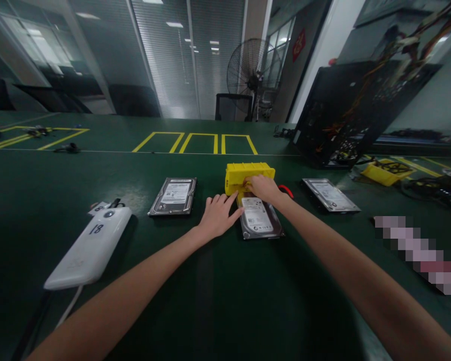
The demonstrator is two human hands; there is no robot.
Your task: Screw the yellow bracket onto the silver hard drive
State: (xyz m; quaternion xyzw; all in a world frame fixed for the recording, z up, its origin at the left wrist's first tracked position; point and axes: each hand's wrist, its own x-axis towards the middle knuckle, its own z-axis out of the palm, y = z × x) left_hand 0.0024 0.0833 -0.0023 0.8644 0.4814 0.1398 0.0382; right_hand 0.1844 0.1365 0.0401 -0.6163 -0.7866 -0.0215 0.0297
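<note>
A hard drive (257, 216) lies label up on the green table, its far end against a small yellow plastic bin (250, 169) whose open side faces me. My right hand (262, 187) reaches to the bin's opening over the drive's far end, with fingers curled together. Whatever is between those fingertips is hidden. At the drive's left edge, my left hand (218, 215) rests with its fingers apart, index finger pointing toward the bin and thumb touching the drive. Something red and curved (286, 191) shows behind my right wrist.
Other hard drives lie to the left (174, 196) and right (329, 194). A white device marked 18 (90, 246) with a cable is at the left. An opened black computer case (338, 115) stands at the right, near another yellow bin (386, 171). Yellow tape outlines (199, 134) mark the far table.
</note>
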